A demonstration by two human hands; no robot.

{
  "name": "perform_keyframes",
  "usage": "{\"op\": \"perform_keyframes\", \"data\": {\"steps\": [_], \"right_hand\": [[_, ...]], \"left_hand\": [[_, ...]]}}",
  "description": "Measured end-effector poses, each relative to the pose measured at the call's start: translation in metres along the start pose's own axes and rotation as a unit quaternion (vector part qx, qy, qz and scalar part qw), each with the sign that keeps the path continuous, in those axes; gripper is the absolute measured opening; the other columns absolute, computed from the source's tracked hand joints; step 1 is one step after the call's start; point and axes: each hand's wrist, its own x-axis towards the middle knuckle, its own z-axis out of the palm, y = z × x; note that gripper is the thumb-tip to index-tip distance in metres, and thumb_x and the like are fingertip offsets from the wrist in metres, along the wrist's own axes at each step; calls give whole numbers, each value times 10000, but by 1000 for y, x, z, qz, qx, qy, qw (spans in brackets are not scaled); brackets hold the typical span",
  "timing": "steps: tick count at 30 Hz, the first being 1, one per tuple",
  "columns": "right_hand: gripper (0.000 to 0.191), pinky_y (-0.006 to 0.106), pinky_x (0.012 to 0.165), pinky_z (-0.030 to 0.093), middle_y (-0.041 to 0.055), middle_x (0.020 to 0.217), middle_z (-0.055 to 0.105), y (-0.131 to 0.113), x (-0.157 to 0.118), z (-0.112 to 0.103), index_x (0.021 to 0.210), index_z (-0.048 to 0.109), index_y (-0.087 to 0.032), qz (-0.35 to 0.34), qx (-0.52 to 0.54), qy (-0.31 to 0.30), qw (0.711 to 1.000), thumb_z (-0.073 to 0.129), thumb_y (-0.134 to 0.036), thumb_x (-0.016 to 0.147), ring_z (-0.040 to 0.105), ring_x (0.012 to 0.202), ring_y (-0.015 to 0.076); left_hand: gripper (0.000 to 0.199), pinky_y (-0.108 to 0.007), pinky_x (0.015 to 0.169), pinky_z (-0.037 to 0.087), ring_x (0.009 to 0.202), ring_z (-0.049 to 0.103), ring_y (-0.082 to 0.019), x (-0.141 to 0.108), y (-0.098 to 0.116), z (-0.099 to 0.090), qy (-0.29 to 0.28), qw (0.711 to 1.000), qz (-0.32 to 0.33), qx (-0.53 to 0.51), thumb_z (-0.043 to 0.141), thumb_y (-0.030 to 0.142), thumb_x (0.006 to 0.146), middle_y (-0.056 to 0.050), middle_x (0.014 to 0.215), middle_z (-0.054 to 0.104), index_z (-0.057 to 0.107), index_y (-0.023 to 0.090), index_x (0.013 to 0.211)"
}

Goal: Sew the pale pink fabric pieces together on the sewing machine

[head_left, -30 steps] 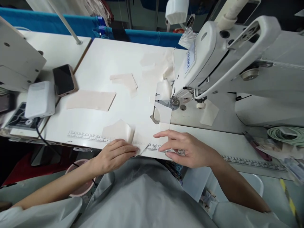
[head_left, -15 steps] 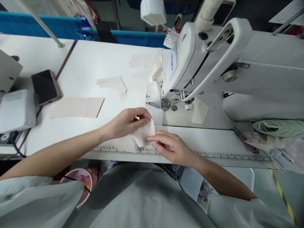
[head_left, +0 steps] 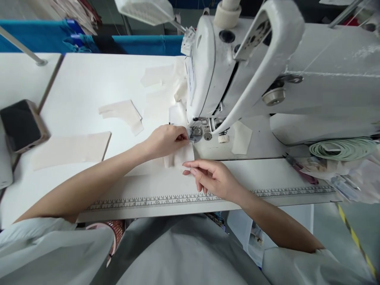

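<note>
My left hand (head_left: 166, 140) is closed in a pinch on the upper edge of a cream fabric piece (head_left: 179, 158), right beside the presser foot (head_left: 196, 132) of the sewing machine (head_left: 225, 71). The fabric lies flat on the table, partly hidden under the left fingers. At its lower right corner is my right hand (head_left: 218, 180), with the index finger over the edge and the thumb and other fingers beneath, lightly gripping it. Another cream piece (head_left: 242, 137) rests on the machine bed, right of the foot.
On the white table (head_left: 80, 91) at left lie a long cream strip (head_left: 73, 149), a curved cream piece (head_left: 123, 114) and a dark box-shaped device (head_left: 23, 124). A printed ruler (head_left: 166, 202) runs along the front edge. Snips (head_left: 301, 169) and a green coil (head_left: 341, 152) lie at right.
Both hands have moved the fabric piece away from the body, up to the presser foot. My left hand is now beside the foot. The view has shifted to the right.
</note>
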Motion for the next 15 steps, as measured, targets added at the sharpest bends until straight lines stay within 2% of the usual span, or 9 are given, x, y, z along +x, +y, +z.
{"op": "perform_keyframes", "data": {"steps": [2,5,8,11,15], "right_hand": [[387,214,406,455,102,1011,713,1,1,1,1183,623,-123,11,0,-3,1000,518,-393,927,549,491,53],[366,195,404,452,102,1032,714,-1,3,2,1182,630,-133,19,-6,-8,1000,509,-369,930,558,501,48],[361,181,399,451,103,1049,711,-2,4,3,1184,631,-130,28,-10,-13,999,514,-351,924,570,503,45],[339,169,391,443,91,1026,715,-3,6,3,1163,642,-132,40,-16,-11,999,515,-333,921,569,493,41],[308,172,394,440,71,944,724,-3,6,1,1109,662,-133,42,-25,-2,999,506,-322,922,550,456,38]], "left_hand": [[200,-253,623,451,699,642,-158,1,1,0,-1,999,-11,36,543,295,879,-26,820,725,688,161,907],[194,-258,644,454,762,658,-178,3,0,-1,1,998,-6,55,542,295,885,-32,881,735,691,172,911],[202,-251,640,453,743,651,-166,6,-3,-1,1,999,19,50,527,299,886,-22,862,734,686,177,902],[223,-244,623,449,730,648,-160,8,-7,-1,-1,998,40,53,504,311,884,-14,847,733,686,185,912],[228,-256,638,455,760,661,-177,8,-8,0,-14,998,33,54,510,325,889,-12,874,741,689,195,940]]}}
